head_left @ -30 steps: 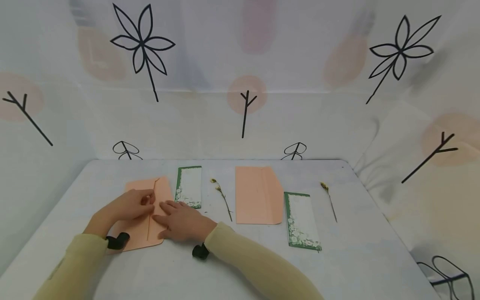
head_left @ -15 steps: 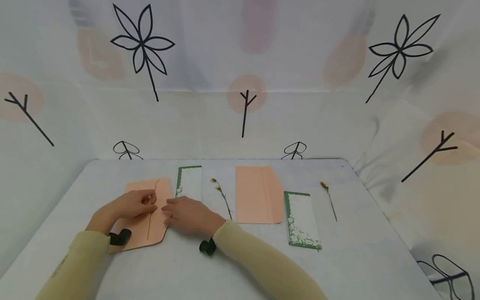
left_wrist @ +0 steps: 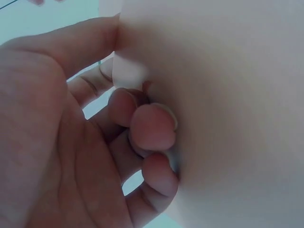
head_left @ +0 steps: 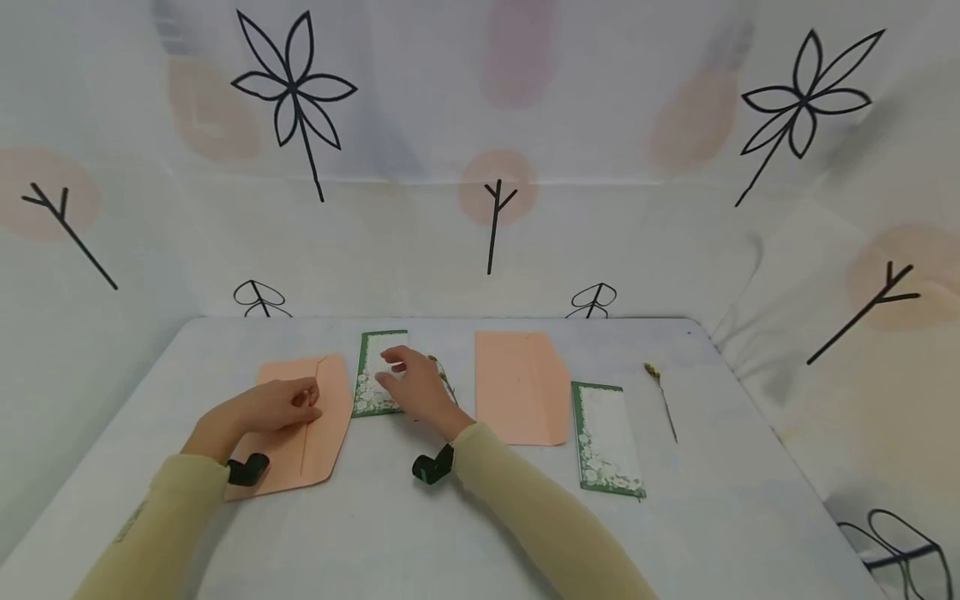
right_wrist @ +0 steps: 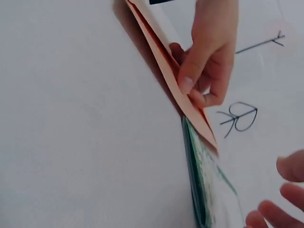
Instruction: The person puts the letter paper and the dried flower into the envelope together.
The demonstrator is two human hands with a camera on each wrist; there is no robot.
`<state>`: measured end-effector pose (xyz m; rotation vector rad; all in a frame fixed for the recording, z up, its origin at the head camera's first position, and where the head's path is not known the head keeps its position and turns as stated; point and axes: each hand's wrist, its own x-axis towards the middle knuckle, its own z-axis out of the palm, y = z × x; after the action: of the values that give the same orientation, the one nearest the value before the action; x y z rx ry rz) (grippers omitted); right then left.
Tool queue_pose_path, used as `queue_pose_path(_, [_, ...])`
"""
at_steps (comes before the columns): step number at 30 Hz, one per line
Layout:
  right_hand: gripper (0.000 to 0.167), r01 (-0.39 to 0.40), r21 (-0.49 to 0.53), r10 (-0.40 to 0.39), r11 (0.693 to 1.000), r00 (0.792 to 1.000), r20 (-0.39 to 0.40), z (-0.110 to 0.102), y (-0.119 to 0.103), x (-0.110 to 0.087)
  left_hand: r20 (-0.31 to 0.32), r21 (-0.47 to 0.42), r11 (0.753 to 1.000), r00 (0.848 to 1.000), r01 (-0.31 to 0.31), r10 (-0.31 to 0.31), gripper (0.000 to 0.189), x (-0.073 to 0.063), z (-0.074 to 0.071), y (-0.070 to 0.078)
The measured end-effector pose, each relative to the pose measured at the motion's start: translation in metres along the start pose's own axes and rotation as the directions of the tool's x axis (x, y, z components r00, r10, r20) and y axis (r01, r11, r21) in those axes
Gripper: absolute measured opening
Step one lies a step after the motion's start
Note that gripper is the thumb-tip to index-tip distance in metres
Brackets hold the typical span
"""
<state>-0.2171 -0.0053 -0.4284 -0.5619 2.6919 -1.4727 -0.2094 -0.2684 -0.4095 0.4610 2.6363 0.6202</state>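
On the left of the table, a peach envelope (head_left: pixel 326 450) lies with its seam side up. My left hand (head_left: pixel 273 408) pinches the envelope's flap between thumb and forefinger, the other fingers curled against the paper, as the left wrist view shows close up. To the right of it, my right hand (head_left: pixel 422 390) hovers over a white card with a green floral border (head_left: pixel 370 390), fingers parted and holding nothing. Its fingertips (right_wrist: pixel 275 213) show beside the card in the right wrist view. A dried flower sprig (head_left: pixel 444 373) is partly hidden behind the right hand.
A second peach envelope (head_left: pixel 517 387) lies at mid-table. Right of it are another green-bordered card (head_left: pixel 607 442) and a second dried flower sprig (head_left: pixel 662 400). A white patterned cloth backdrop (head_left: pixel 405 250) rises behind the table.
My right hand has left the envelope's right side and moved up and right, over the card. The left hand has stayed at the envelope's flap.
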Motion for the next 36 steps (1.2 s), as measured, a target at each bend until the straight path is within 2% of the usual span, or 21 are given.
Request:
queue_pose_path(4, [0.040, -0.098, 0.086, 0.107, 0.991, 0.988, -0.112, 0.001, 0.009, 0.003, 0.006, -0.003, 1.000, 1.000, 0.013, -0.013, 0.023, 0.001, 0.001, 0.000])
queue_pose_path(9, [0.053, -0.165, 0.077, 0.174, 0.983, 0.975, -0.139, 0.010, 0.016, 0.007, 0.009, 0.017, 1.000, 1.000, 0.020, -0.020, 0.025, -0.001, 0.002, -0.001])
queue_pose_path(15, [0.066, -0.181, -0.006, 0.178, 0.983, 0.971, -0.159, 0.022, 0.015, 0.013, 0.008, 0.024, 1.000, 1.000, 0.017, -0.017, 0.027, -0.006, 0.001, -0.001])
queue_pose_path(21, [0.067, -0.200, -0.099, 0.178, 0.975, 0.965, -0.192, 0.031, 0.014, 0.013, 0.006, 0.021, 1.000, 1.000, 0.015, -0.015, 0.026, -0.005, 0.000, 0.002])
queue_pose_path(36, [0.060, -0.190, -0.067, 0.172, 0.980, 0.963, -0.207, 0.027, 0.012, 0.014, 0.006, 0.001, 0.999, 0.999, 0.037, -0.037, 0.026, -0.003, 0.001, 0.003])
